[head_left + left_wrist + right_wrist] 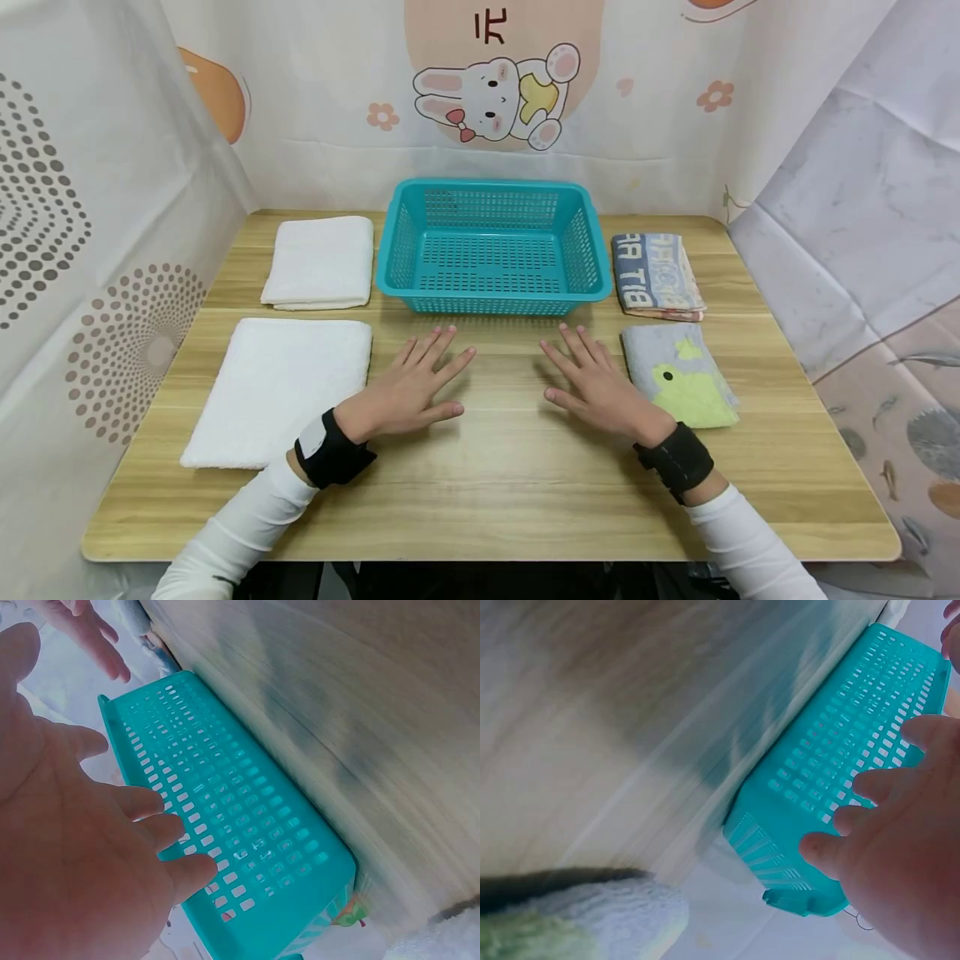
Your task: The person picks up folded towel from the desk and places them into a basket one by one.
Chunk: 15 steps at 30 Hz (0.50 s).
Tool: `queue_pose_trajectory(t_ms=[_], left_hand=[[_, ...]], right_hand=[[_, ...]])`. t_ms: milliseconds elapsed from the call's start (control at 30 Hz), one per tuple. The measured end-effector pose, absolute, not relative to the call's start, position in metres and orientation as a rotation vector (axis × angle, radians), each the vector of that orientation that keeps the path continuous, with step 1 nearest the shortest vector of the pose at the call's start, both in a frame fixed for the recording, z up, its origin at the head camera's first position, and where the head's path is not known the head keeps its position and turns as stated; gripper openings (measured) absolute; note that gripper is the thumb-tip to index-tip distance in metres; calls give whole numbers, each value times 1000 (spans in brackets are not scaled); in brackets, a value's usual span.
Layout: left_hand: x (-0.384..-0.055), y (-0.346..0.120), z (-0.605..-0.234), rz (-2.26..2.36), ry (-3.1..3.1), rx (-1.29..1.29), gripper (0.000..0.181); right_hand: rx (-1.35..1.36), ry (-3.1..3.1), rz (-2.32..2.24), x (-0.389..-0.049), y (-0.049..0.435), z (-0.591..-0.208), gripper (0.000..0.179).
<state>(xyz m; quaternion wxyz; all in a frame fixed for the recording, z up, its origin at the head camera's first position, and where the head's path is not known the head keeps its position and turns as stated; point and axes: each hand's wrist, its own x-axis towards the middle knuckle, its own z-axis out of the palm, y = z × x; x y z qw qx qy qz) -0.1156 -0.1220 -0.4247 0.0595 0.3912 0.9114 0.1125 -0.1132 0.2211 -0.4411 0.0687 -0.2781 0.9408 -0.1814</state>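
In the head view my left hand (411,385) is spread palm down over the table, beside a large folded white towel (281,392). Opposite it, my right hand (596,385) is also spread with nothing in it, close to a folded grey towel with a green animal figure (686,379). Beyond both hands stands a teal plastic basket (491,304) with perforated walls and nothing inside. A smaller folded white towel (321,262) lies left of the basket, and a folded blue patterned towel (656,275) lies to its right. Both wrist views show straight fingers in front of the basket.
The wooden table (495,508) has rounded corners. A printed curtain (315,108) hangs right behind the basket, and further curtains close off the left and right sides. Black straps circle both wrists.
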Motion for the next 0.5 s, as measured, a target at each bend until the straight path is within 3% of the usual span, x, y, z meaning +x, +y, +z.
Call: queue_pose_trajectory(t_ms=[500], left_hand=[[-117, -123, -424, 361, 2762, 1176, 76]], right_hand=[[-784, 2849, -530, -113, 228, -443, 73]])
